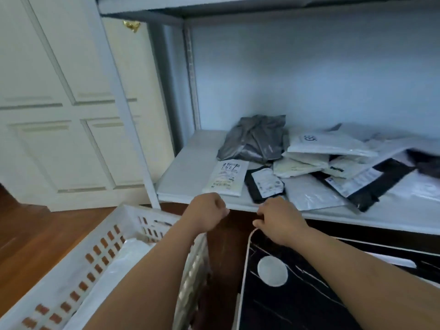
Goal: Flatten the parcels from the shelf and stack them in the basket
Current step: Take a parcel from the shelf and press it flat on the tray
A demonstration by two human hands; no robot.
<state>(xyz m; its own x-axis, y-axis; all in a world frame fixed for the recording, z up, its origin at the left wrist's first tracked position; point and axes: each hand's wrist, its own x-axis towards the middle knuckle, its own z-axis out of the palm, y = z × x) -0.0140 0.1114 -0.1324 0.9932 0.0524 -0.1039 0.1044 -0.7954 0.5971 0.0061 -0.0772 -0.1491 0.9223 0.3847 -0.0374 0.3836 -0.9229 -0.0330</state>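
Observation:
Several flat mailer parcels lie in a loose heap on the white shelf (pixel 190 163): a crumpled grey one (pixel 254 139) at the back, a white labelled one (pixel 226 177) at the front left, a small black one (pixel 264 183) beside it, and white and black ones (pixel 328 144) to the right. The white slotted basket (pixel 95 253) stands on the floor at lower left, with a white parcel (pixel 121 263) inside. My left hand (pixel 207 215) hovers by the shelf's front edge with fingers curled, holding nothing. My right hand (pixel 278 220) hangs beside it, fingers loosely curled, empty.
A white panelled door (pixel 59 103) fills the left. Wooden floor (pixel 28 239) lies around the basket. Below the shelf at right sits a black item (pixel 285 294) with a white circle and a white rim. Another shelf board (pixel 214 8) runs overhead.

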